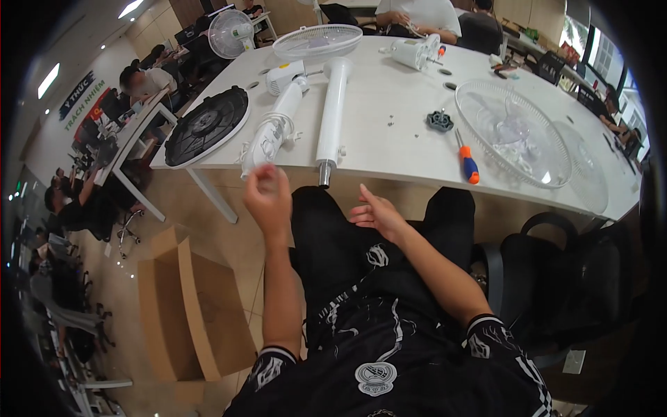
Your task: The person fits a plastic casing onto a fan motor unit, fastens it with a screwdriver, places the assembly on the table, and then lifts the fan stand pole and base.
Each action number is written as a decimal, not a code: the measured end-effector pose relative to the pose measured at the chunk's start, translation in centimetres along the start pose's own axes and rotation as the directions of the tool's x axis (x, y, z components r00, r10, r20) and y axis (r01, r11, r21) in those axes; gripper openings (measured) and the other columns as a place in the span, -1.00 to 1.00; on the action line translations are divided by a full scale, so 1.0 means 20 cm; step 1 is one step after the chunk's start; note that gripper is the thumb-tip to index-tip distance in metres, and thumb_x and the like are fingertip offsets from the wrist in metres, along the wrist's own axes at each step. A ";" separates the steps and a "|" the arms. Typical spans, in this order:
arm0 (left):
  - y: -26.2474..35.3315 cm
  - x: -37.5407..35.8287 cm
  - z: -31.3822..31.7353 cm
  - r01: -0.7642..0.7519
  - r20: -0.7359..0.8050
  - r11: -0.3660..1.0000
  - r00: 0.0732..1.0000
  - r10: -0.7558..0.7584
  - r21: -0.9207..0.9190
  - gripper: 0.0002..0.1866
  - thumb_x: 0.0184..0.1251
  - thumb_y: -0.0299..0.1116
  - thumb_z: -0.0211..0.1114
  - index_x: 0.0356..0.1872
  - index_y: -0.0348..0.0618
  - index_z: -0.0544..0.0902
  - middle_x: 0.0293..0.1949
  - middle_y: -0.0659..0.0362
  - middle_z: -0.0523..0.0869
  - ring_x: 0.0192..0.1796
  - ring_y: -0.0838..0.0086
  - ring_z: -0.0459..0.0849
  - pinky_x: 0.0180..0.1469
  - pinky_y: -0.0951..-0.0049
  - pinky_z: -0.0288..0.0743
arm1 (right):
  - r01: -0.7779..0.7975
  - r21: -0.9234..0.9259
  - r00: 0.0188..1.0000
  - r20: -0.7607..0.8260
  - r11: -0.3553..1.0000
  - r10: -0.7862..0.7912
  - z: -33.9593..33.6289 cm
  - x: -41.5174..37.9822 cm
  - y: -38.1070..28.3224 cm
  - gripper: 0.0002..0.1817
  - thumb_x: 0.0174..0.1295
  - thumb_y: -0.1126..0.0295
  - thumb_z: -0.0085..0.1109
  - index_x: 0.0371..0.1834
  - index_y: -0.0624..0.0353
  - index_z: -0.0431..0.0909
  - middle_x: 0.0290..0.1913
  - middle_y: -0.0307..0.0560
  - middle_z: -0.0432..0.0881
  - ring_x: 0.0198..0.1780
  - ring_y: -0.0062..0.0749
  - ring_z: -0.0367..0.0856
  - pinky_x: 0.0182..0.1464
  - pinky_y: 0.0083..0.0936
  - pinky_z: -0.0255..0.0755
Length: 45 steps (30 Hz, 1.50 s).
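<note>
While I watch through the head camera, taking the pole's metal end as the centre of my clock and 12 as straight ahead, my left hand [269, 205] is raised at about 8 o'clock. Its fingers are curled in narrowly towards the thumb, and I cannot tell whether they pinch anything. It overlaps the near end of a corded white tube [267, 142] in my view, at 10 to 11 o'clock; contact I cannot make out. My right hand [379, 214] is at 4 o'clock, thumb well apart from loosely bent fingers, nothing visible in its grasp, just off the edge of the white table [379, 149].

The white pole [332, 115] lies on the tabletop pointing to 12, between the two hands' directions, its metal end [325, 175] jutting past the near edge. At 11 I have a motor unit with a yellow label [286, 76], and at 10 a black round base [207, 128]. Straight up at 12, well beyond the pole, sits a fan guard [317, 43]; a second white motor [415, 54] is at 1. Small screws [390, 124] lie between 1 and 2, a dark knob [440, 121] at 2, and an orange-and-blue screwdriver [467, 163] at 3, near a larger clear guard [481, 115]. Down on the floor, between 7 and 8, stands an open cardboard box [219, 316].
</note>
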<state>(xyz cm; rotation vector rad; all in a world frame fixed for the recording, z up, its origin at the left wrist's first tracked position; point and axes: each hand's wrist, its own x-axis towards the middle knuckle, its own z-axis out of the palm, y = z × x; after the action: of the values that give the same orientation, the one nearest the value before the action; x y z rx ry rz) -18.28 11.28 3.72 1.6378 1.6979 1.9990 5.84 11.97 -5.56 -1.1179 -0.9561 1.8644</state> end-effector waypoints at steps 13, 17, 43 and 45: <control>-0.40 1.12 0.40 -0.164 0.451 0.749 0.871 -0.195 0.641 0.21 -0.25 0.40 0.61 0.23 -0.59 0.53 0.21 -0.37 0.62 0.26 -0.08 0.65 0.29 0.17 0.52 | 0.036 -0.280 0.998 0.066 0.959 -0.018 -0.11 -0.15 0.07 -0.31 0.43 -0.15 0.18 0.21 0.33 0.46 -0.17 -0.04 0.72 -0.24 -0.48 0.71 -0.15 -0.58 0.56; -0.19 1.19 0.69 -0.243 0.520 0.595 0.778 -0.353 0.766 0.06 -0.28 0.31 0.64 0.14 -0.47 0.65 0.12 -0.23 0.72 0.18 0.03 0.73 0.23 0.17 0.57 | 0.061 -0.269 0.997 0.069 0.961 -0.044 -0.13 -0.18 0.09 -0.33 0.40 -0.09 0.25 0.19 0.38 0.48 -0.20 0.00 0.71 -0.25 -0.42 0.71 -0.19 -0.55 0.54; -0.39 1.31 1.04 -0.291 0.451 0.456 0.843 -0.293 0.841 -0.24 -0.44 -0.09 0.74 -0.07 -0.23 0.71 -0.07 -0.03 0.80 0.00 0.11 0.79 0.08 0.22 0.69 | -0.035 -0.172 0.998 -0.050 0.984 0.026 -0.66 0.03 0.25 -0.44 0.44 0.01 0.23 0.20 0.31 0.49 -0.13 0.05 0.74 -0.17 -0.37 0.73 -0.07 -0.46 0.57; -0.38 1.32 1.02 -0.308 0.455 0.478 0.861 -0.229 0.823 -0.24 -0.44 -0.08 0.74 -0.07 -0.24 0.71 -0.05 -0.04 0.80 0.01 0.11 0.79 0.09 0.22 0.69 | -0.123 -0.285 0.992 -0.019 0.951 0.123 -0.63 0.04 0.24 -0.33 0.46 -0.07 0.17 0.35 0.30 0.39 -0.07 0.08 0.73 -0.06 -0.31 0.73 0.02 -0.41 0.58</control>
<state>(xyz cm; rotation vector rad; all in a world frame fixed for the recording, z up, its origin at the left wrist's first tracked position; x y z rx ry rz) -19.62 44.43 12.19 2.1455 2.5913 0.3757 16.10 13.37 -14.34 -1.3770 -1.2083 1.8636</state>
